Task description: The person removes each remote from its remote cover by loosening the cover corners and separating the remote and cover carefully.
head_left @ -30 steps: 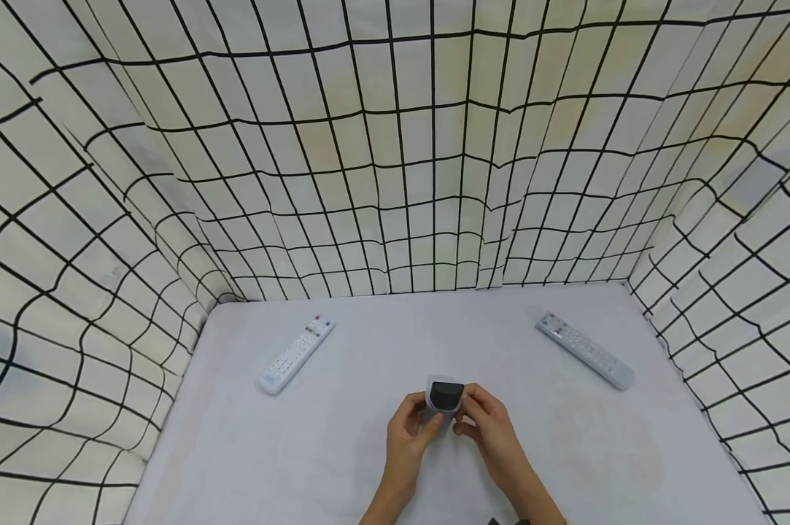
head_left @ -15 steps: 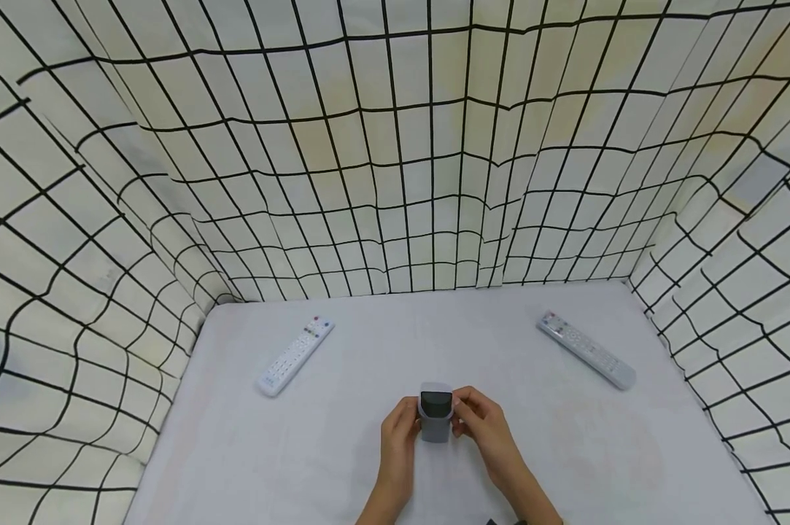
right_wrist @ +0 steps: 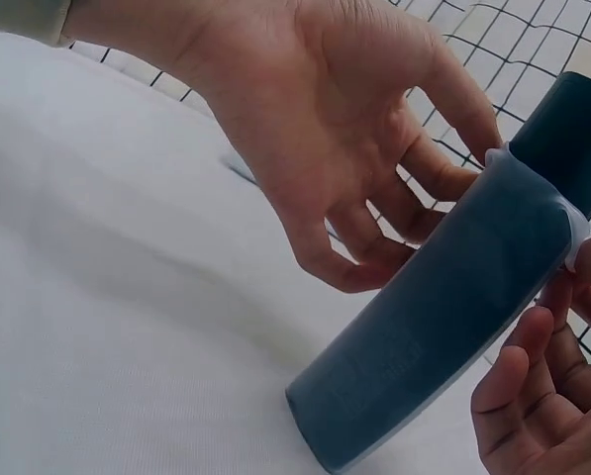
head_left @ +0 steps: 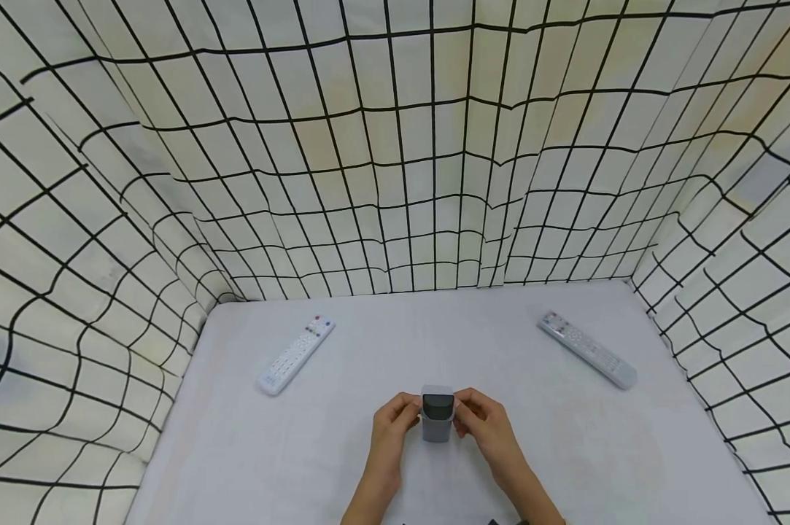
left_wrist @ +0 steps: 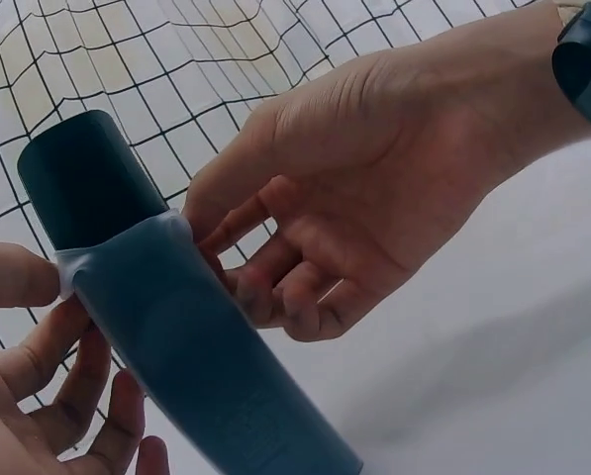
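Note:
A dark, slab-shaped remote control (head_left: 438,407) stands on end in front of me, its rounded top poking out of a translucent sleeve (left_wrist: 191,332). My left hand (head_left: 391,430) pinches the sleeve's mouth at the left edge between thumb and finger. At the opposite edge, my right hand (head_left: 489,426) pinches the same rim. In the right wrist view, the bare dark end of the remote control (right_wrist: 569,134) rises above the bunched rim, while the sleeve (right_wrist: 424,327) covers the rest down to the lower end, close over the table.
A white remote control (head_left: 296,356) lies at the left of the white-covered table (head_left: 270,459). Another, greyish remote control (head_left: 586,350) lies slanted at the right. White walls with a black grid (head_left: 395,160) enclose the table at the back and sides.
My left thumb has left the front of the sleeve, and the left hand has shifted outward to its left edge. The remote control has straightened and moved slightly left and nearer.

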Available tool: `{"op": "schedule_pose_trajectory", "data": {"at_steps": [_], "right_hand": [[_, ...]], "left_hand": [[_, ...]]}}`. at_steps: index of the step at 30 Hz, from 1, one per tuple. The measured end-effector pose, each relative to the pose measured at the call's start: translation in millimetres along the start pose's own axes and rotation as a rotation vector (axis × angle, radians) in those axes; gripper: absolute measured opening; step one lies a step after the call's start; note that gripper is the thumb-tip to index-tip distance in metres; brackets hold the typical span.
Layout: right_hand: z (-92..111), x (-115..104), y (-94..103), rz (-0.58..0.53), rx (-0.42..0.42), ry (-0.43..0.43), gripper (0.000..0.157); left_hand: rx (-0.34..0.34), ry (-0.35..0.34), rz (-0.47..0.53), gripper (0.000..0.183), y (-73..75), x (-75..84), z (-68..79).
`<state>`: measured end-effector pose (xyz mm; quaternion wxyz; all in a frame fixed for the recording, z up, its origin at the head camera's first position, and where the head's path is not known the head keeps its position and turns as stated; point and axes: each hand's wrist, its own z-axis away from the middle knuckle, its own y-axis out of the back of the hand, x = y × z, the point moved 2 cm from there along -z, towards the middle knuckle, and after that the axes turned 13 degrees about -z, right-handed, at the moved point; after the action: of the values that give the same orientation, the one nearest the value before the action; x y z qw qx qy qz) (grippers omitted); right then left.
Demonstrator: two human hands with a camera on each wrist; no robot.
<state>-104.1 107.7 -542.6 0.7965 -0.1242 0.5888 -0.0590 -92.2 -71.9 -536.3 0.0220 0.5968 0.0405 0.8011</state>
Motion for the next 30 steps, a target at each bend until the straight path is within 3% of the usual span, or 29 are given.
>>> {"op": "schedule_pose_trajectory", "data": {"at_steps": [10, 19, 24, 30], "right_hand": [[0, 1, 2.5, 0.057, 0.014, 0.023, 0.018], [2, 1, 1.6, 0.058, 0.030, -0.001, 0.014], [3, 1, 0.6, 0.069, 0.051, 0.007, 0.011], [6, 2, -0.1, 0.100, 0.084, 0.006, 0.008]], "left_hand": [[0.130, -0.074, -0.210, 0.022, 1.1, 3.4, 0.1], [0.168, -0.177, -0.411, 0.018, 3.4, -2.6, -2.8], [0.198, -0.261, -0.539, 0.019, 4.0, -0.8, 0.8], [0.220, -0.322, -0.619, 0.027, 3.3, -1.2, 7.6]]}}
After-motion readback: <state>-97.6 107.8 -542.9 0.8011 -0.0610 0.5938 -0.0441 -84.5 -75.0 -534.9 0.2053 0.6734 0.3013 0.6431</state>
